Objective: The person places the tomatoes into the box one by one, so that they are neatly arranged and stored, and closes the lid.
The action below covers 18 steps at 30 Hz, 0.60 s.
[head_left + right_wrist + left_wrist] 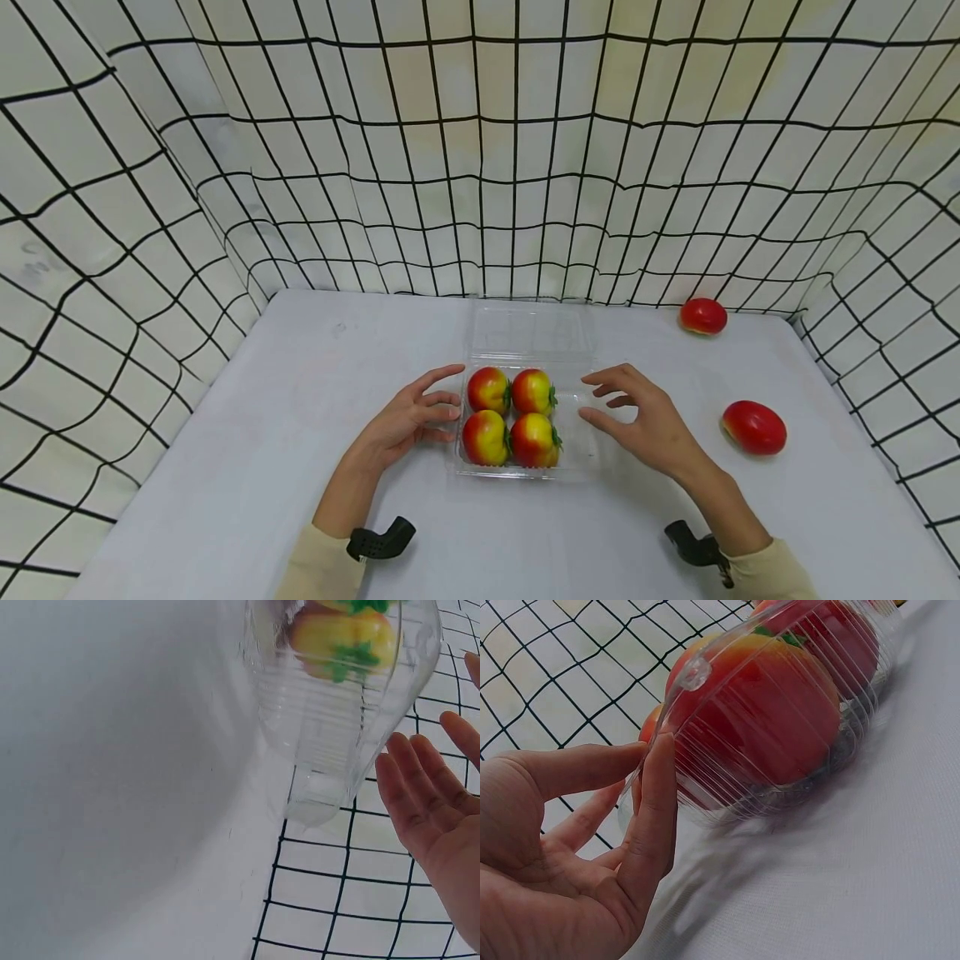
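- From the head view, the clear box (525, 417) sits mid-table with its lid back, four tomatoes (512, 415) inside, between my hands.
- My left hand (408, 417) is relaxed; the left wrist view shows its fingertips (660, 761) touching the box wall (780, 727).
- My right hand (645, 421) is spread; the right wrist view shows it just off the box (337, 712).
- Only the head view shows two loose fruits (753, 427) to the right.

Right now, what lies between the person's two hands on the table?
In the head view, a clear plastic clamshell tray sits between the left hand and right hand, holding four red-yellow toy fruits, its lid open behind.
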Each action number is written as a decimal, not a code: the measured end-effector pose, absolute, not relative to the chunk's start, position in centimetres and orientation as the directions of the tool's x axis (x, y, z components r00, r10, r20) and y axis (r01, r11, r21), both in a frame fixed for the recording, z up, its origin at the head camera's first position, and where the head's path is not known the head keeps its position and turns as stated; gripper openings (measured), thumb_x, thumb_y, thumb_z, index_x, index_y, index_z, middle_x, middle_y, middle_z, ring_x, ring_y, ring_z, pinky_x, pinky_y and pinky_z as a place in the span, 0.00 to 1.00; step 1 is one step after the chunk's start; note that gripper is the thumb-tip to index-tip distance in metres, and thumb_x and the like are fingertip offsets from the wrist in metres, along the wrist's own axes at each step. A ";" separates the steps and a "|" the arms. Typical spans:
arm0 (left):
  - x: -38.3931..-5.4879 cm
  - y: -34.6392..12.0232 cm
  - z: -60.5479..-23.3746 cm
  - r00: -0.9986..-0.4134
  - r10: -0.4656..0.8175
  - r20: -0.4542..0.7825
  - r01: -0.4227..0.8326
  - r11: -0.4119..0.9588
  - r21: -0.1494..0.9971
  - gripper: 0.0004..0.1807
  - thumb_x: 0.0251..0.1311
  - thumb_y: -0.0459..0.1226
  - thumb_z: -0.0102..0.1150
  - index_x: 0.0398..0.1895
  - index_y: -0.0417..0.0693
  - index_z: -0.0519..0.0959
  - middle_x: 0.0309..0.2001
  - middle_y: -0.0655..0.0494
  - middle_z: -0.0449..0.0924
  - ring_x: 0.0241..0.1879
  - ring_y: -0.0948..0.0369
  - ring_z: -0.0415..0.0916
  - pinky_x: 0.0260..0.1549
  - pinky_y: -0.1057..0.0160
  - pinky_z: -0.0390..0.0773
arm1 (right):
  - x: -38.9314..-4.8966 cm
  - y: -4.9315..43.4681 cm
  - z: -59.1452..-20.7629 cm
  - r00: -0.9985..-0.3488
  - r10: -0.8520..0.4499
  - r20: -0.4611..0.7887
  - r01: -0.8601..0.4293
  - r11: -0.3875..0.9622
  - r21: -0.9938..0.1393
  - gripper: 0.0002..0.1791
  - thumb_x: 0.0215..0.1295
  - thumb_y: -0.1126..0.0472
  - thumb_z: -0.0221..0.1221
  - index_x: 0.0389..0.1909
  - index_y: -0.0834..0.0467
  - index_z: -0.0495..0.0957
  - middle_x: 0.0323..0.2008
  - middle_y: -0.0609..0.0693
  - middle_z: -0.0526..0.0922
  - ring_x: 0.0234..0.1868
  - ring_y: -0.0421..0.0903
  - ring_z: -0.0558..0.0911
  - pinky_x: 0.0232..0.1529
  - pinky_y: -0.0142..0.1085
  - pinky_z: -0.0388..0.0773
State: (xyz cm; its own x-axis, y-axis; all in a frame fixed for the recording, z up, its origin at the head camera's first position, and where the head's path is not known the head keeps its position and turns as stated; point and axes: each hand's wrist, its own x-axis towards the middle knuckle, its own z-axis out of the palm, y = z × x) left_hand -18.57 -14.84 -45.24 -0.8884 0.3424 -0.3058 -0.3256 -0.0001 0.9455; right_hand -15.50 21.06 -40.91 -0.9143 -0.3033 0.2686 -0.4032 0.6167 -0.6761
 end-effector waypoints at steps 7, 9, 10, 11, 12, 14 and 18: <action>-18.5 -14.8 -45.2 -0.888 0.348 -0.301 -0.325 -0.010 0.946 0.38 0.68 0.33 0.63 0.80 0.59 0.63 0.47 0.55 0.77 0.44 0.59 0.81 0.40 0.63 0.90 | -15.5 21.9 -40.9 -0.926 -0.268 0.265 -0.377 0.645 -0.664 0.23 0.64 0.55 0.72 0.60 0.50 0.81 0.54 0.47 0.83 0.54 0.47 0.85 0.54 0.43 0.88; -18.5 -14.8 -45.2 -0.887 0.351 -0.301 -0.326 -0.013 0.945 0.38 0.68 0.33 0.63 0.80 0.59 0.63 0.47 0.55 0.77 0.44 0.59 0.81 0.40 0.63 0.90 | -15.5 22.3 -40.8 -0.931 -0.257 0.261 -0.366 0.647 -0.669 0.23 0.64 0.55 0.72 0.60 0.50 0.81 0.55 0.48 0.83 0.54 0.48 0.85 0.55 0.45 0.88; -18.5 -14.8 -45.2 -0.886 0.352 -0.302 -0.327 -0.014 0.945 0.38 0.68 0.33 0.63 0.80 0.59 0.63 0.47 0.55 0.77 0.44 0.59 0.81 0.40 0.64 0.90 | -15.5 22.4 -40.8 -0.933 -0.252 0.259 -0.361 0.648 -0.670 0.23 0.65 0.55 0.72 0.60 0.51 0.81 0.55 0.49 0.83 0.54 0.49 0.85 0.55 0.47 0.88; -18.5 -14.8 -45.2 -0.885 0.353 -0.303 -0.329 -0.015 0.944 0.38 0.68 0.33 0.63 0.80 0.59 0.63 0.47 0.55 0.77 0.44 0.59 0.81 0.40 0.63 0.90 | -15.5 22.6 -40.8 -0.934 -0.248 0.257 -0.357 0.649 -0.672 0.23 0.65 0.55 0.71 0.60 0.51 0.81 0.55 0.50 0.83 0.54 0.50 0.85 0.55 0.49 0.88; -18.5 -14.8 -45.2 -0.885 0.353 -0.303 -0.329 -0.017 0.944 0.38 0.68 0.33 0.63 0.80 0.59 0.63 0.47 0.55 0.77 0.44 0.59 0.81 0.41 0.63 0.90 | -15.5 22.8 -40.7 -0.937 -0.240 0.254 -0.350 0.651 -0.674 0.23 0.65 0.55 0.71 0.60 0.52 0.81 0.56 0.51 0.83 0.54 0.51 0.85 0.55 0.50 0.88; -18.5 -14.8 -45.2 -0.885 0.354 -0.302 -0.329 -0.017 0.944 0.38 0.68 0.33 0.63 0.80 0.59 0.63 0.47 0.55 0.77 0.44 0.60 0.81 0.40 0.63 0.90 | -15.6 23.1 -40.7 -0.943 -0.225 0.247 -0.334 0.658 -0.675 0.23 0.66 0.54 0.71 0.61 0.52 0.80 0.57 0.53 0.82 0.55 0.52 0.85 0.55 0.53 0.87; -18.5 -14.8 -45.2 -0.886 0.355 -0.299 -0.327 -0.021 0.945 0.38 0.69 0.33 0.63 0.80 0.59 0.63 0.46 0.55 0.77 0.42 0.60 0.81 0.39 0.64 0.90 | -15.8 23.8 -40.5 -0.957 -0.198 0.214 -0.291 0.672 -0.681 0.25 0.68 0.51 0.69 0.63 0.52 0.79 0.58 0.53 0.81 0.57 0.53 0.84 0.57 0.55 0.86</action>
State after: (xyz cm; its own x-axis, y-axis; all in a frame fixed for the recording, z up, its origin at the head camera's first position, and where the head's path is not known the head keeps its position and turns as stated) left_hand -18.52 -14.77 -45.16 -0.8858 0.3551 -0.2987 -0.3271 -0.0213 0.9447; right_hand -15.80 23.78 -40.50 -0.9566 -0.1977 0.2140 -0.2912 0.6721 -0.6808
